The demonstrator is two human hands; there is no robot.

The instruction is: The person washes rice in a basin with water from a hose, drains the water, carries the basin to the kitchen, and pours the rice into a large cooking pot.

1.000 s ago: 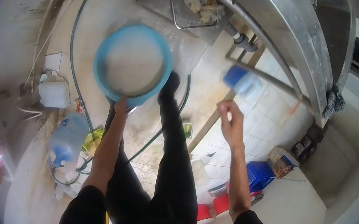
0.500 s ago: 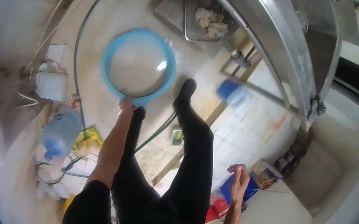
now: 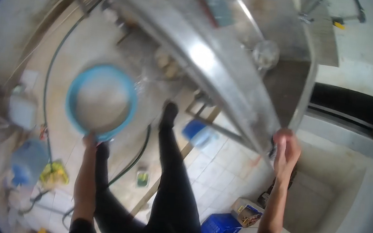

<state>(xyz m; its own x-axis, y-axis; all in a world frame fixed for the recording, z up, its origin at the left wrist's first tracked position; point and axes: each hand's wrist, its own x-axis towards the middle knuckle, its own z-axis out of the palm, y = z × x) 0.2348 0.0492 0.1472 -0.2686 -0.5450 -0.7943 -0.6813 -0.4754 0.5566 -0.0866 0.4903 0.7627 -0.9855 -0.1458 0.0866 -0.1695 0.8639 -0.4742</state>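
Observation:
A round light-blue basin (image 3: 131,109) sits on the wet floor, with cloudy water or a pale bottom showing inside it. My left hand (image 3: 91,140) is closed on its near rim. At the near right corner of the steel sink (image 3: 228,93), my right hand (image 3: 285,147) reaches over the edge. A dark steel wool scrubber (image 3: 273,149) shows beside its fingers, partly covered. Those fingers are bent and blurred, so whether they grip the scrubber does not show.
A green hose (image 3: 49,78) runs along the left floor, near a large blue water bottle (image 3: 29,161). Beneath the sink lies a blue-capped container (image 3: 200,134). A small green-and-white packet (image 3: 142,177) rests between my legs. A blue crate (image 3: 220,228) stands at the lower right. A strainer (image 3: 265,54) lies in the sink.
My right hand has risen from beside the blue crate to the sink corner and scrubber. My left hand stays on the basin rim. The view has swung right and up.

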